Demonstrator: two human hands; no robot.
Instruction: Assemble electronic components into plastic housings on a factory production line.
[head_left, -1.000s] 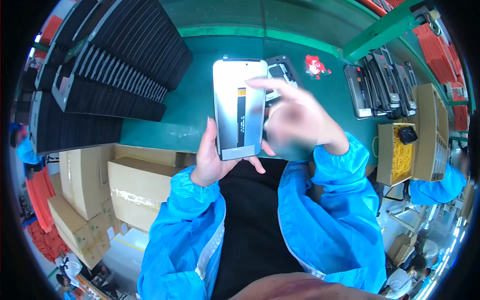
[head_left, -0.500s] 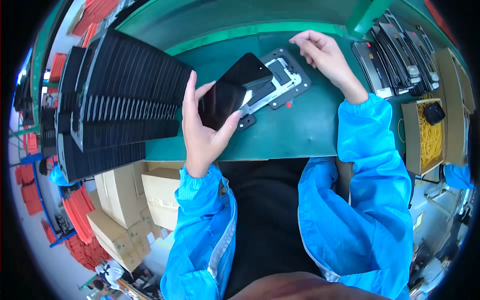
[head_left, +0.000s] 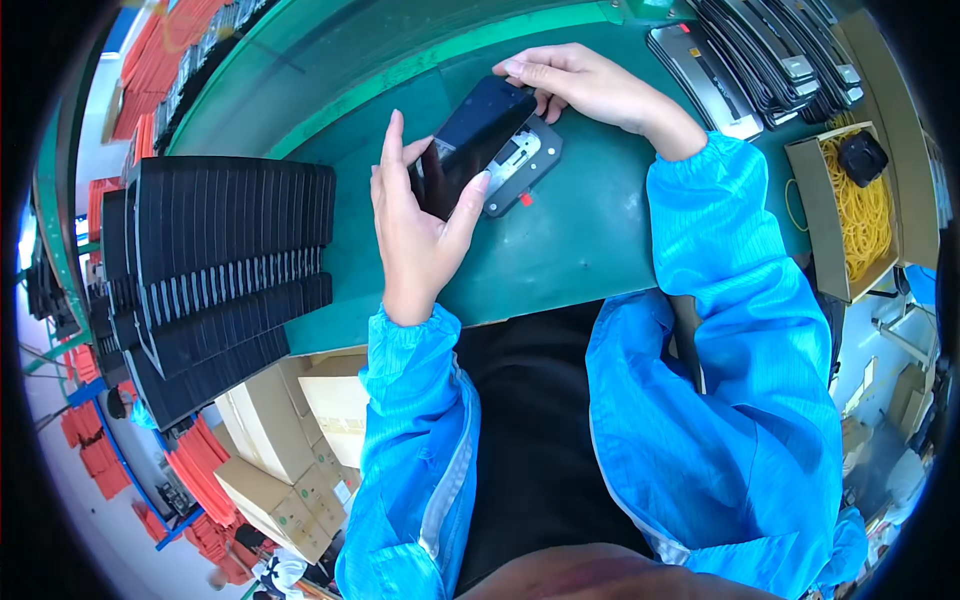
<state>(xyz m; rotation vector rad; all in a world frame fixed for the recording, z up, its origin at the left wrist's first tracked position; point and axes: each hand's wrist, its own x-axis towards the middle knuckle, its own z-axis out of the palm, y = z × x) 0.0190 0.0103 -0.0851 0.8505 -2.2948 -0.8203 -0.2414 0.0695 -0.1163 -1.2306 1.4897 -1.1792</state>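
A glossy black phone screen [head_left: 478, 125] is tilted over a dark grey fixture plate [head_left: 545, 150] on the green mat. My left hand [head_left: 425, 225] grips the screen's near left end between thumb and fingers. At the far right corner, my right hand [head_left: 590, 85] has its thumb and fingertips closed around the edge. Below the screen, part of a white and silver phone frame [head_left: 518, 150] shows in the plate; the screen hides the rest. A small red piece [head_left: 526, 200] sticks out at the plate's near side.
Black slotted racks [head_left: 230, 215] stand on the left of the green bench [head_left: 590, 240]. Several flat dark phone parts [head_left: 705, 80] lie in rows at the far right. Beside them is a cardboard box [head_left: 815, 220] of yellow bands with a black object on top. Cartons [head_left: 265, 420] stand below left.
My right hand has come left and taken the screen's far corner. The screen now covers more of the frame. The whole view has shifted and turned slightly.
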